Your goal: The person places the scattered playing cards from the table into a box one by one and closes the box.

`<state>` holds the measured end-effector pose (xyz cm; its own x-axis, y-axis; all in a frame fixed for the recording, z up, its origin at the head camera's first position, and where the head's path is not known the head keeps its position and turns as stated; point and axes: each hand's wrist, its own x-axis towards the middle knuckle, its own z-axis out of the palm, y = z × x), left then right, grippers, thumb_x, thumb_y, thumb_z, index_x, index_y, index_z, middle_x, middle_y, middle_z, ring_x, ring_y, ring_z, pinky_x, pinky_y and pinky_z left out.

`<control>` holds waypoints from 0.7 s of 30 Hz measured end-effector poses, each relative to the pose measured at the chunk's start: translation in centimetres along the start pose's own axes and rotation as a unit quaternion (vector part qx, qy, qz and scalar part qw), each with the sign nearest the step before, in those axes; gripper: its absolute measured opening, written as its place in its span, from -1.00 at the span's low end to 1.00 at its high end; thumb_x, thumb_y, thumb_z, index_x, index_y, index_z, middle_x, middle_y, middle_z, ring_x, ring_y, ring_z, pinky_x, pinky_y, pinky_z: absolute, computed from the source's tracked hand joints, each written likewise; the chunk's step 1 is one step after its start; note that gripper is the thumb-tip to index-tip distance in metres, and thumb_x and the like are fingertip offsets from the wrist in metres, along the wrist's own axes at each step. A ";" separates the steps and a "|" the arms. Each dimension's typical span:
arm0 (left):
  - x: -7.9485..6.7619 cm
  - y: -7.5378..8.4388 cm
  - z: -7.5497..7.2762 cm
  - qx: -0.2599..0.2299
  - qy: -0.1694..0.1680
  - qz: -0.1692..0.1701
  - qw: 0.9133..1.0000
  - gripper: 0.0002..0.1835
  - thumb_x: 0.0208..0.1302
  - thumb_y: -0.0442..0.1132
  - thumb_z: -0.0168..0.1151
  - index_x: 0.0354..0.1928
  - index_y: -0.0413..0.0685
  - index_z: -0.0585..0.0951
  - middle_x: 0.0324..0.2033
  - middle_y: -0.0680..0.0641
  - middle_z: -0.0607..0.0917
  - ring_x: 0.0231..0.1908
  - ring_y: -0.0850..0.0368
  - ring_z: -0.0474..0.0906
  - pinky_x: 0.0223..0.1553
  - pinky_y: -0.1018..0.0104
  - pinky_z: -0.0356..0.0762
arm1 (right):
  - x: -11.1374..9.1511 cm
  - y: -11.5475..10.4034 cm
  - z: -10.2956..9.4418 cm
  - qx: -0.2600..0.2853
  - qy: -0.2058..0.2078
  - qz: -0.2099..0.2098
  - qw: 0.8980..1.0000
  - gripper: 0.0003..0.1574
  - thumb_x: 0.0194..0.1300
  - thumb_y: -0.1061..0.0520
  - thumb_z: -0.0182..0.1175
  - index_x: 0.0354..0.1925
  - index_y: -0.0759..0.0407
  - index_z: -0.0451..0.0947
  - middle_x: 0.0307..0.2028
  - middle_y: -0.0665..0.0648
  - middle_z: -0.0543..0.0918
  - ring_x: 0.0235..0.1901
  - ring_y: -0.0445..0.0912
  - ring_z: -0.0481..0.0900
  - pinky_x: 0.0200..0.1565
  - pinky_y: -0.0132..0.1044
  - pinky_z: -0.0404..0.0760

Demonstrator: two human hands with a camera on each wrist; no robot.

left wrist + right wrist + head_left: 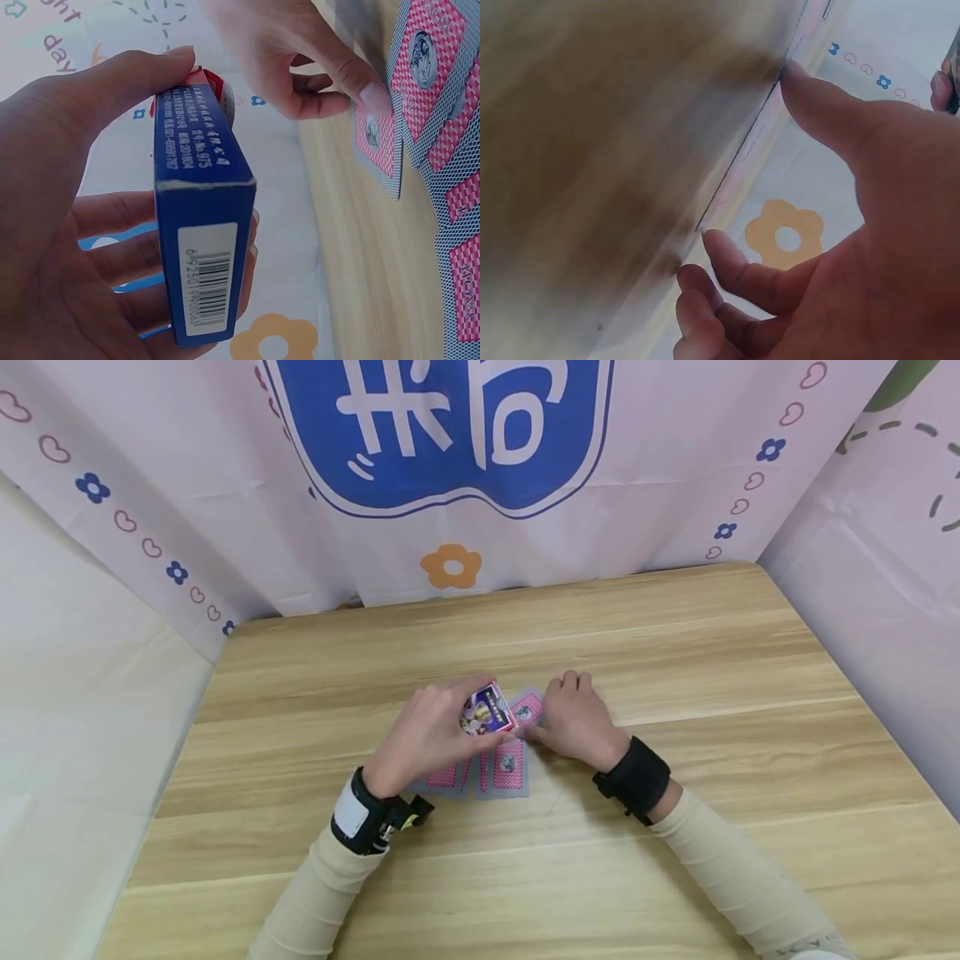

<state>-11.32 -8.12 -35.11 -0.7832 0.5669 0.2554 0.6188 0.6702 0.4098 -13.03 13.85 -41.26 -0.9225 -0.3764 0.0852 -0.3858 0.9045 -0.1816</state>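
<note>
My left hand (431,731) grips a small blue card box (487,710) between thumb and fingers, above the table. In the left wrist view the box's barcode end (206,281) faces the camera, and red shows at its far end. My right hand (581,720) holds a playing card (527,708) by its edges, thumb at one end and fingertips at the other. That card has a pink-patterned back and lies close over the tabletop; the right wrist view catches it edge-on. Several more cards (508,767) lie back up nearer me, partly hidden under the left hand.
The wooden table (712,677) carries the cards in its middle. A printed white cloth (660,518) hangs along the back edge, with more pale cloth at both sides. Black straps with cameras are on both wrists.
</note>
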 end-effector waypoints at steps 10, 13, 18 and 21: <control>-0.1 0.0 -0.1 -0.004 0.000 0.001 1.000 -0.28 -0.02 0.16 0.39 0.11 -0.15 0.52 -0.39 0.06 0.63 -0.56 0.32 0.45 -0.64 0.41 0.47 | 0.8 1.3 -1.0 0.142 -0.120 0.037 0.982 -0.46 0.13 -0.17 0.31 -0.70 0.14 0.39 -0.60 0.10 0.36 -0.50 0.02 0.30 -0.50 -0.21 0.35; -0.2 0.0 -0.1 -0.005 0.000 0.001 1.000 -0.28 -0.03 0.13 0.40 0.12 -0.15 0.51 -0.40 0.07 0.62 -0.57 0.32 0.45 -0.65 0.40 0.46 | 1.0 1.8 -1.7 0.281 -0.151 0.022 0.948 -0.76 0.26 0.06 0.21 -0.48 0.17 0.51 -0.64 0.05 0.40 -0.64 -0.09 0.32 -0.55 -0.26 0.33; -0.2 0.0 -0.2 -0.009 0.000 -0.001 1.000 -0.27 -0.05 0.11 0.42 0.12 -0.16 0.50 -0.39 0.05 0.63 -0.55 0.32 0.46 -0.63 0.39 0.49 | 0.8 2.2 -4.2 0.455 -0.140 0.032 0.879 -0.80 0.35 0.21 0.02 -0.07 0.19 0.48 -0.41 0.17 0.53 -0.44 0.02 0.44 -0.41 -0.18 0.45; -0.1 0.0 -0.2 -0.008 0.000 -0.002 1.000 -0.28 -0.05 0.14 0.41 0.11 -0.13 0.51 -0.38 0.06 0.64 -0.53 0.33 0.47 -0.61 0.39 0.50 | 0.7 2.3 -5.6 0.521 -0.101 0.044 0.847 -0.76 0.39 0.17 -0.01 -0.04 0.26 0.44 -0.40 0.19 0.47 -0.41 0.01 0.41 -0.36 -0.20 0.40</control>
<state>-11.21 -8.27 -34.96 -0.7858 0.5639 0.2538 0.6144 0.6654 0.4240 -14.48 16.80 -36.16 -0.8897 -0.4395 -0.1239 -0.0171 0.3033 -0.9527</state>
